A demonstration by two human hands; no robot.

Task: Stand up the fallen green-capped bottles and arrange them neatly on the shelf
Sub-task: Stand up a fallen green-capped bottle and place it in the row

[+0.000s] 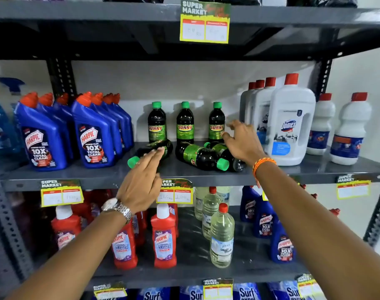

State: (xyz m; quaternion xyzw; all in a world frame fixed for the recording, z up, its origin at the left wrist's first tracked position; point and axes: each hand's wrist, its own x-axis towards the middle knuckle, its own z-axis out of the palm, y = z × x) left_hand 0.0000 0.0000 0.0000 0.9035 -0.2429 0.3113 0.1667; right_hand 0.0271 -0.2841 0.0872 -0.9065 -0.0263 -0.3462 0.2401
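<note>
Reaching over the front edge of the grey shelf (184,169), the left hand (141,180) is flat and open, fingers straight and together, their tips resting on the leftmost fallen bottle (151,150) without gripping it. That bottle lies on its side with its green cap toward the front edge. The right hand (242,140) is also open, fingers loosely spread, its thumb and fingertips just beside the rightmost standing bottle (216,122) and over the two other fallen bottles; whether it touches any of them I cannot tell.

Six green-capped bottles are on this shelf. Three stand upright in a row toward the back edge: the left standing bottle (156,122), the middle standing bottle (185,122) and the rightmost one. Three lie in front of them: the leftmost one, the middle fallen bottle (197,155) with its cap toward the front, and a third fallen bottle (217,147) partly hidden under the right hand.

Blue cleaner bottles (91,135) fill the left end of the shelf, white bottles (291,124) the right end.
</note>
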